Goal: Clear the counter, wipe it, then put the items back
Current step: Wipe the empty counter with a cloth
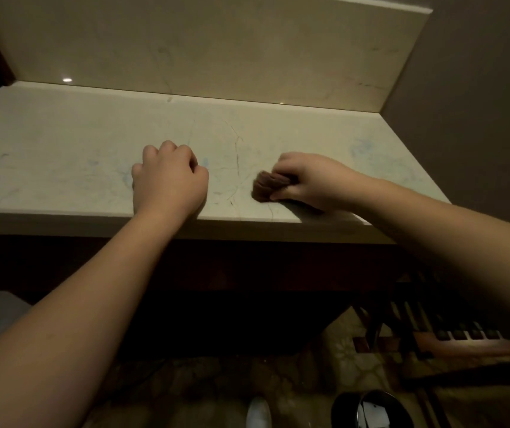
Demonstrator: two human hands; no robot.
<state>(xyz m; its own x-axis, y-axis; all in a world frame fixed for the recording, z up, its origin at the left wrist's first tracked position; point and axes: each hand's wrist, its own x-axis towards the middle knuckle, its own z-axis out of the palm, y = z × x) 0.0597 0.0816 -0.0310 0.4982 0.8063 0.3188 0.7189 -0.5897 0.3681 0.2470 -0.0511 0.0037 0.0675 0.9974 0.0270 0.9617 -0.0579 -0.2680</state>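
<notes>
The pale stone counter [62, 156] runs across the view with nothing standing on it, only faint blue and dark marks. My right hand [312, 180] is closed around a bunched brown cloth [267, 186] and presses it onto the counter near the front edge, right of centre. My left hand [169, 177] rests on the counter left of the cloth as a loose fist, fingers curled under, holding nothing that I can see.
A stone backsplash [216, 44] rises behind the counter and a wall [479, 103] closes its right end. On the floor below are a dark round bin [371, 409], a wooden slatted rack [451, 329] and a white shoe tip [258, 412].
</notes>
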